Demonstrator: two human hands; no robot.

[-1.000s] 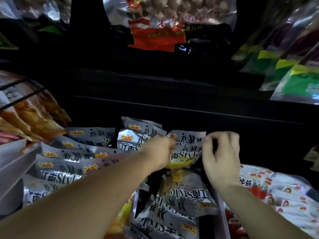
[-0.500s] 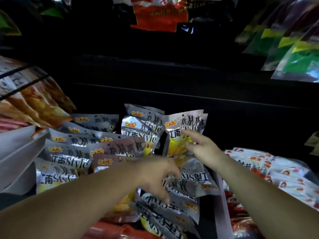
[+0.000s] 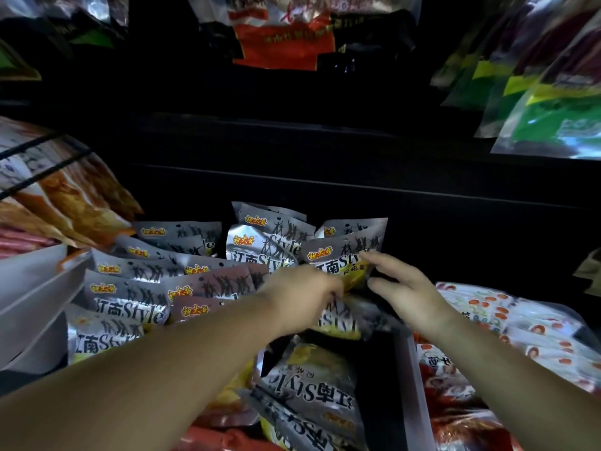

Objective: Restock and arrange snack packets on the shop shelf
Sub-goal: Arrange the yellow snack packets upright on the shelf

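Note:
Silver snack packets with yellow contents fill this shelf bay. Several stand in rows at the left (image 3: pixel 130 297) and in the middle (image 3: pixel 260 245). My left hand (image 3: pixel 302 297), blurred, grips a silver packet (image 3: pixel 341 323) lifted just above the loose pile. Other silver packets (image 3: pixel 309 392) lie flat and upside down near the front. My right hand (image 3: pixel 403 288) has its fingers stretched out; the index fingertip touches the upper right of an upright packet (image 3: pixel 338 255) at the back of the right-hand row.
A pale divider (image 3: pixel 413 385) separates this bay from red-and-white packets (image 3: pixel 520 330) on the right. Orange-brown bags (image 3: pixel 74 196) behind black wires sit at the left above a white shelf edge (image 3: pixel 32 288). Red-labelled bags (image 3: pixel 283 37) and green bags (image 3: pixel 553 118) hang overhead.
My left hand dipped to the flat packets near the front and came up holding one. My right hand let go of the upright packet's top and now steadies it with spread fingers.

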